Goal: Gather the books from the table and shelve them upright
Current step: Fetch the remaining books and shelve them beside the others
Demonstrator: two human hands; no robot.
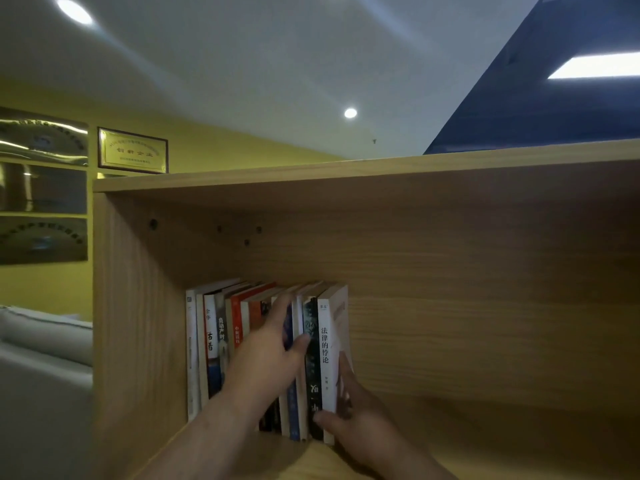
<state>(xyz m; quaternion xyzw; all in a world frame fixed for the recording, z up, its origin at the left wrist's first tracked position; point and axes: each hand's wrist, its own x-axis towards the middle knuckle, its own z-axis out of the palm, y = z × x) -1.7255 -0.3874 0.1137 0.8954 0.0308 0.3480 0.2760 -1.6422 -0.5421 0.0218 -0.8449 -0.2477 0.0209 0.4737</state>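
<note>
Several books (pixel 214 344) stand upright in a row at the left end of a wooden shelf compartment (pixel 467 306). The rightmost is a white-spined book (pixel 326 327) beside a black-spined one (pixel 311 362). My left hand (pixel 266 355) lies flat against the spines in the middle of the row, fingers spread, thumb on the black spine. My right hand (pixel 349 407) clasps the lower part of the white-spined book, thumb across the bottom of the spines and fingers on its right cover.
The shelf board (pixel 485 441) stretches to the right of the row. The shelf's left side panel (pixel 138 323) stands close to the first book. Framed plaques (pixel 133 150) hang on the yellow wall at left, above a grey sofa (pixel 41 337).
</note>
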